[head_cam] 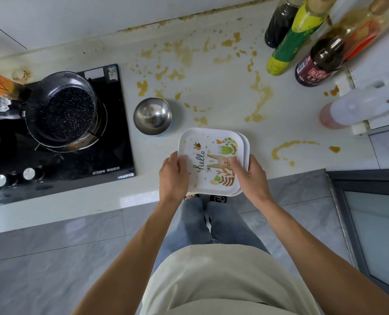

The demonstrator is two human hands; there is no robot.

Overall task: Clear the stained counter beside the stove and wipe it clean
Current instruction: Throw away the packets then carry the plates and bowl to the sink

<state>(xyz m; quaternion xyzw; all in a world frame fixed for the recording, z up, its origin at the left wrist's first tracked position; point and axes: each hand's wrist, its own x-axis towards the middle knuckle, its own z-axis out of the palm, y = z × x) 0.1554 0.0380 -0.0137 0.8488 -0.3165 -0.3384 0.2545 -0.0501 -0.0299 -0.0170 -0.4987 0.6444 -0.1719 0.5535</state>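
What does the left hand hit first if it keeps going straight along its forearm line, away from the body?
Probably the steel bowl. The left hand, gripping the stacked square plates, points up the counter and slightly left, and the bowl sits just ahead. Depth is unclear; lifted, it might pass over.

I hold the stacked square plates (214, 160) at the near edge of the stained worktop (223, 87), my left hand (174, 176) and right hand (250, 178) each with a grip on one side. A steel bowl (152, 116) sits just left, by the stove (111, 144).
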